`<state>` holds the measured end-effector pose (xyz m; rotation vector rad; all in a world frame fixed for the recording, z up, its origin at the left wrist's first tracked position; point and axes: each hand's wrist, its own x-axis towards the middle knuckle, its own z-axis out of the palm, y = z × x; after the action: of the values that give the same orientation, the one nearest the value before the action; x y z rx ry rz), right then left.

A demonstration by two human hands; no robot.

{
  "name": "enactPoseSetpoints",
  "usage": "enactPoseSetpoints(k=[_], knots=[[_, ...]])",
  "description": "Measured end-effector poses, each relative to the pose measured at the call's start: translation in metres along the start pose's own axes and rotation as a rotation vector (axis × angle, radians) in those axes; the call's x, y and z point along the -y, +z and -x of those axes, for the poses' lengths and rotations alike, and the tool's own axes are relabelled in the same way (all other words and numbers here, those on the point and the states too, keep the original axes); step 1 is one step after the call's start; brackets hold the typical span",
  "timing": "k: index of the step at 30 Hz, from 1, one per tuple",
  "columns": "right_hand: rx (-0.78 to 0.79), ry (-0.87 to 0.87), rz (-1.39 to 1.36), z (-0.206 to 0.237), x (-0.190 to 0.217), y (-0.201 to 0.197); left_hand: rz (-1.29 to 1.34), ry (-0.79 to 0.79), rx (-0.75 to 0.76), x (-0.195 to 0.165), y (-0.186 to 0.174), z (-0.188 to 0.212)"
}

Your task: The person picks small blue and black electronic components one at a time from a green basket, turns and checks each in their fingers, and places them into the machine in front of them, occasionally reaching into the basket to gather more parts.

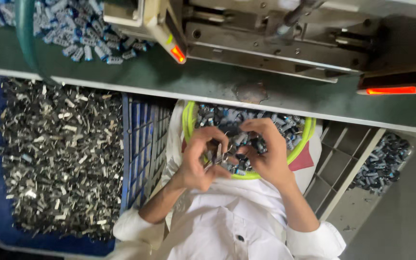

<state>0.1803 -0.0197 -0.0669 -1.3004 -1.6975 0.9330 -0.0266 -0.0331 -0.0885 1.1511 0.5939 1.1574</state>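
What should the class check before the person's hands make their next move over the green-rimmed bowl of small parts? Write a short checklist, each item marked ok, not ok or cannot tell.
1. Both hands in view: left hand and right hand are over the lap. Ok.
2. Green-rimmed bowl sits in the lap under the hands. Ok.
3. Small parts remain in the bowl. Ok.
4. Small metal piece is pinched between the fingertips; which hand holds it: cannot tell.
5. Blue crate of metal clips lies beside the left hand. Ok.
6. Machine lamps glow red; meaning: cannot tell.
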Motion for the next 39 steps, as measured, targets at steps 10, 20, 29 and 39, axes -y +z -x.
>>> enactPoseSetpoints(k=[10,20,29,39], knots=[[-0.13,-0.173,-0.061,0.015,-0.007,0.015,-0.428,0.043,-0.056,-0.025,0.007,-0.016],[-0.18,-0.107,-0.159,0.025,-0.007,0.028,-0.481,0.051,-0.09,-0.016,-0.002,-0.019],[-0.255,-0.218,-0.233,0.035,-0.038,0.037,-0.279,-0.088,-0.074,0.007,-0.008,-0.002],[-0.557,-0.458,0.206,-0.086,0.01,-0.054,0.334,-0.152,-0.048,0.022,-0.009,0.004]])
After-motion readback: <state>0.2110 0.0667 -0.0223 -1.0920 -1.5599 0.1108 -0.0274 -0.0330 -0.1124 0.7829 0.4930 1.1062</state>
